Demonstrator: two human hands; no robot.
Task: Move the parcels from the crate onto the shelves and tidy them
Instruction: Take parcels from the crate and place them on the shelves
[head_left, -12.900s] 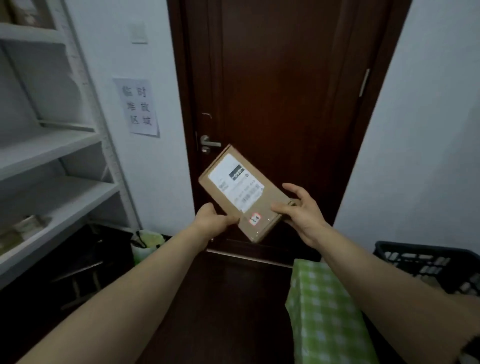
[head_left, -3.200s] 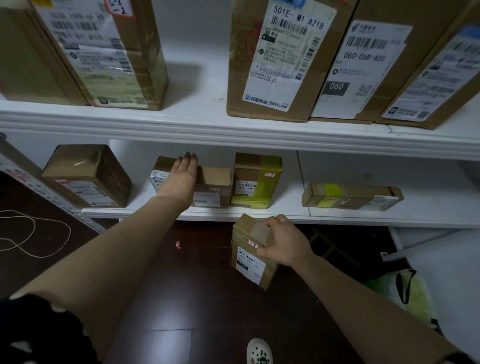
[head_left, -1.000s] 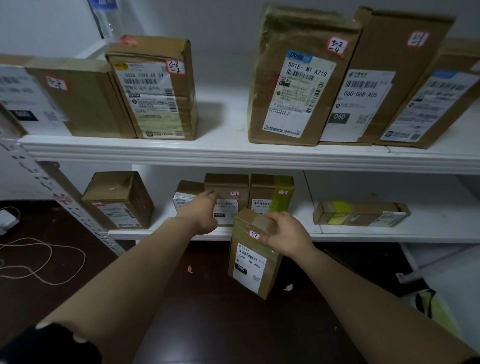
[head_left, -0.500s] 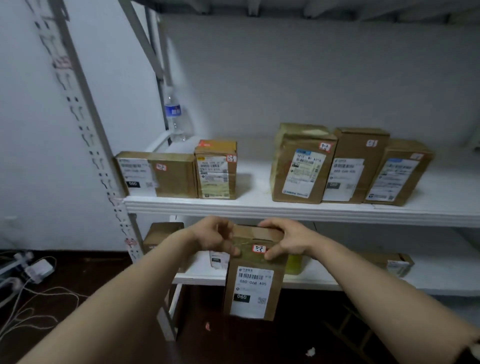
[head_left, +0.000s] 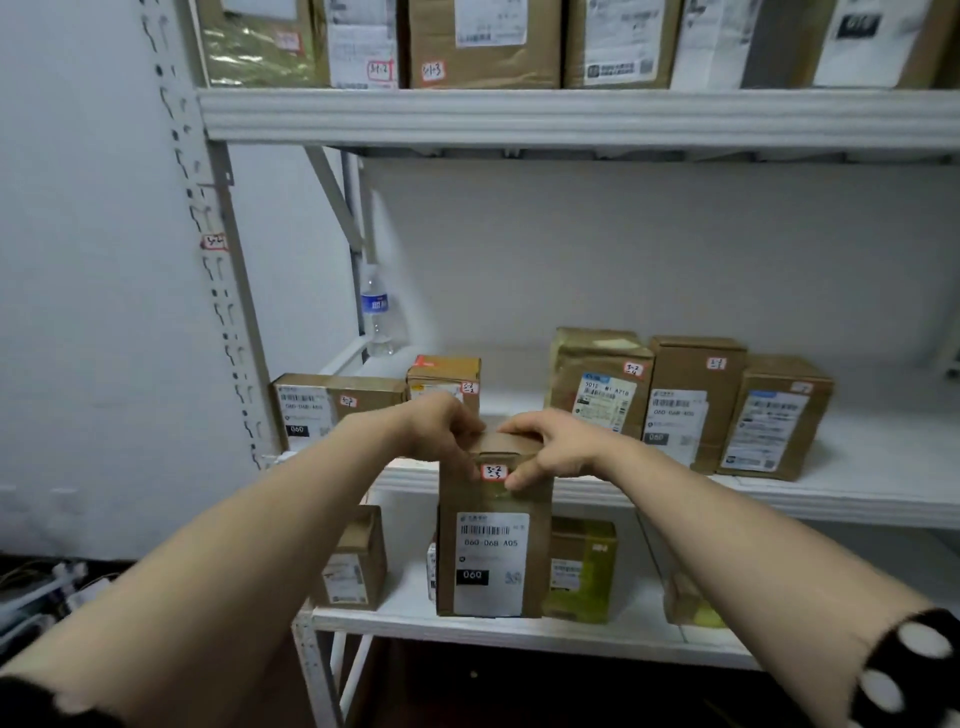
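Observation:
I hold a tall brown cardboard parcel (head_left: 493, 545) upright in front of the white shelving, its white label and a small red-edged sticker facing me. My left hand (head_left: 441, 426) grips its top left edge and my right hand (head_left: 545, 447) its top right edge. The parcel's top is level with the front lip of the middle shelf (head_left: 857, 499), before the gap between a small parcel (head_left: 444, 376) and a taller taped parcel (head_left: 597, 379). The crate is out of view.
Several labelled parcels stand on the middle shelf, with more on the top shelf (head_left: 571, 114) and the lower shelf (head_left: 467, 623). A water bottle (head_left: 375, 312) stands at the middle shelf's back left corner. Cables (head_left: 36, 592) lie on the floor at left.
The parcel has come up from below the lower shelf to the middle shelf's edge. My left hand left the lower-shelf parcels and took hold of its top.

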